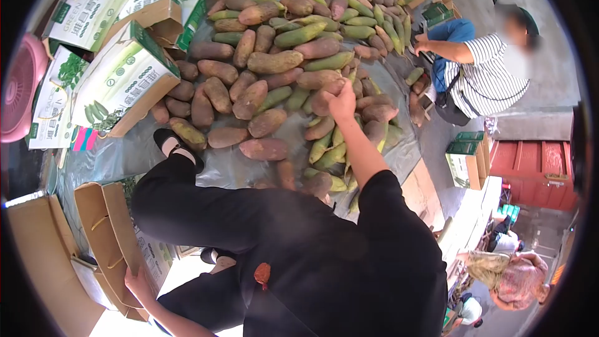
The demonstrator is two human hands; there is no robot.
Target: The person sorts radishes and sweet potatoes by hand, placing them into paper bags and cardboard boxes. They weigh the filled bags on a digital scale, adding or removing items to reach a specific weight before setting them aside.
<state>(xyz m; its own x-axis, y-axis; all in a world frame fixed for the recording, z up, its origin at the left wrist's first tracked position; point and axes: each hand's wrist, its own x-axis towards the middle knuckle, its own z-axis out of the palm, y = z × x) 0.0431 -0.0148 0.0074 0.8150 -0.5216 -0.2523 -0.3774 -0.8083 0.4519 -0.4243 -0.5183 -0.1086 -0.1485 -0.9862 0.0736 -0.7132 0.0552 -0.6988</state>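
My right hand (341, 101) reaches over the heap, with its fingers closed around a reddish-brown, soil-coated radish (322, 102). Green radishes (329, 155) and more brown-skinned radishes (266, 123) lie close about it. At the lower left, my left hand (138, 286) grips the edge of an upright open cardboard box (115, 231). Some of its fingers are hidden at the flap.
Printed radish cartons (128, 81) stand at the upper left beside a pink basket (24, 87). Grey plastic sheeting (218, 165) lies under the heap. A seated person in a striped shirt (486, 78) is at the upper right. Other people (515, 281) are farther off.
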